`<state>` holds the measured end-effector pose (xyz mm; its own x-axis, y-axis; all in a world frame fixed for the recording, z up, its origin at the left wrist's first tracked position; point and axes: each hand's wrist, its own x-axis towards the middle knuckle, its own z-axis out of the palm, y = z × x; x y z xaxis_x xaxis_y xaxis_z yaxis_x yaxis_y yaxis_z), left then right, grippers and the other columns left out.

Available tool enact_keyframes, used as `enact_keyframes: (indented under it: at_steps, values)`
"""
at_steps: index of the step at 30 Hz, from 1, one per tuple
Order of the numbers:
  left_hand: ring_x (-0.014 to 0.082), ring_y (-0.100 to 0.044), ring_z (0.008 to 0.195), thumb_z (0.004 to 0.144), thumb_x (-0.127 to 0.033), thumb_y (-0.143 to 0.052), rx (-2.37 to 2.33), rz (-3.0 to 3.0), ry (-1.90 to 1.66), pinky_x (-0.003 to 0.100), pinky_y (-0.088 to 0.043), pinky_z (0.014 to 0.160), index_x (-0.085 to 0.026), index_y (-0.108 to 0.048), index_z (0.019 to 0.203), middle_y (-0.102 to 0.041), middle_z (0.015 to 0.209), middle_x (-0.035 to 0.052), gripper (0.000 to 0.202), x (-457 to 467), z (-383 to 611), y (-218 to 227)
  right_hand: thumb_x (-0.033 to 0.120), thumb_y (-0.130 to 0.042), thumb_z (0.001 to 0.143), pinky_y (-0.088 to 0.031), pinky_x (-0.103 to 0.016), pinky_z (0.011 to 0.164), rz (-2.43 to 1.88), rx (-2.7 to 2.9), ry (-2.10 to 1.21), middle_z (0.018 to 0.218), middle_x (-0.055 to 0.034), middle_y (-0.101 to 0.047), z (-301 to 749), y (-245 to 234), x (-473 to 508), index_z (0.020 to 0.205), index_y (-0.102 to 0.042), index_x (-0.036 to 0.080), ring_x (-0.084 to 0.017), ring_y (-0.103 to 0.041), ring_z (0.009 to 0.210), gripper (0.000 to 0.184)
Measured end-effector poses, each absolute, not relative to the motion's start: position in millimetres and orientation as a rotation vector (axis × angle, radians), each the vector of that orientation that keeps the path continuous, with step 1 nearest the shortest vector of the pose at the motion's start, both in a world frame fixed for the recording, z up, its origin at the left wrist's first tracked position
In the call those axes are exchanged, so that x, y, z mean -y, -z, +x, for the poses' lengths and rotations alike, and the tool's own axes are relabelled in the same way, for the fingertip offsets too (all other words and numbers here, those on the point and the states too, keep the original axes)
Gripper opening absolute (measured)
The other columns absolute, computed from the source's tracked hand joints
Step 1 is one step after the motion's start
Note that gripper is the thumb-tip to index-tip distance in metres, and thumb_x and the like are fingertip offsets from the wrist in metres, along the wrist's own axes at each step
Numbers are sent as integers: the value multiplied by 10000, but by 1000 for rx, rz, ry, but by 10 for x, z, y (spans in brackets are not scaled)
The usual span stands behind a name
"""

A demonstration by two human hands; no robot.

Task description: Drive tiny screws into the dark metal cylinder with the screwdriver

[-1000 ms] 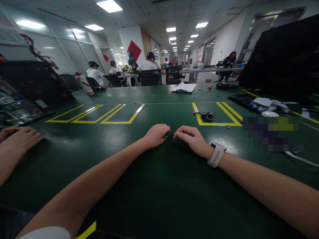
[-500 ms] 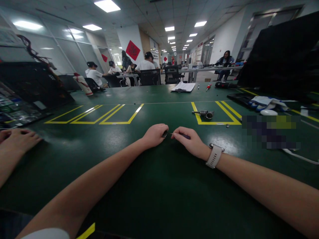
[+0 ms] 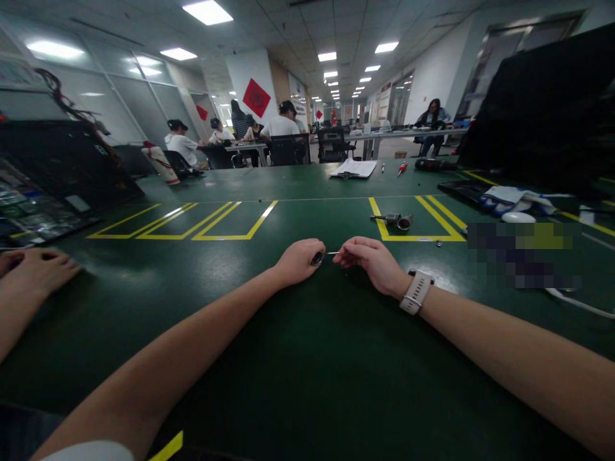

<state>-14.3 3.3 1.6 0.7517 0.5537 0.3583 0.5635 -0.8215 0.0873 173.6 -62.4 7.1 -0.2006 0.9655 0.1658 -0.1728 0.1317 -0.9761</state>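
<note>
My left hand (image 3: 298, 261) is closed around a round metal part (image 3: 317, 258), whose shiny rim and dark opening show at the thumb side; the rest is covered by the hand. My right hand (image 3: 362, 259), with a pale watch strap at the wrist, is closed on a small screwdriver (image 3: 332, 253). Its thin bright shaft reaches left to the metal part; the handle is mostly hidden by the fingers. Whether the tip touches the part or sits inside it, I cannot tell. Beyond my right hand, another metal part with a ring end (image 3: 402, 221) lies within yellow tape.
A small metal piece (image 3: 439, 242) lies right of my right hand on the green table (image 3: 307, 358). Another person's hand (image 3: 41, 272) rests at the left. Clipboard (image 3: 354, 168), red-handled tool (image 3: 402, 168) and gloves (image 3: 516, 198) lie farther back.
My right hand has turned and its fingers have shifted on the screwdriver. More of the shaft shows, and the dark handle is now hidden. My left hand has stayed in place.
</note>
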Motion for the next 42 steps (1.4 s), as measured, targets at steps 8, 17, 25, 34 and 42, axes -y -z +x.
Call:
enact_keyframes:
  at_steps: [8,17,25,34,42]
  values:
    - [164,-514,687,765,-137,-458,915,-2884,511,274,-394,624,-169,-506,775,-543,738,32,59,-5,-136,-46,279,-545,769,-422,-299,678,-907,1421,-1217,738,-33,-674,1722,-67,628,704,-623,160,-138,-570,680,157]
    - [145,-505,671,761,-128,-473,885,-2935,610,257,-384,621,-169,-501,751,-535,728,19,50,-41,-152,-20,269,-561,753,-420,-299,661,-865,1252,-1396,715,-49,-682,1748,-61,597,697,-622,147,-138,-570,649,148]
    - [131,-496,653,774,-134,-466,829,-2964,675,240,-371,605,-157,-504,720,-511,695,8,70,-63,-151,-23,276,-545,769,-422,-303,667,-855,1312,-1325,711,-37,-674,1742,-38,587,705,-614,160,-143,-570,660,149]
    - [150,-499,669,759,-133,-467,939,-2849,616,253,-366,599,-157,-507,739,-524,706,19,50,-52,-145,-16,266,-499,825,-404,-299,671,-988,1790,-750,739,-19,-613,1683,-75,716,770,-647,167,-152,-544,707,186]
    - [135,-498,662,755,-113,-464,843,-2949,637,243,-375,610,-156,-503,720,-518,703,13,68,-51,-164,-37,292,-552,775,-415,-290,654,-878,1408,-1325,753,-40,-668,1723,-62,617,729,-604,159,-138,-558,678,150]
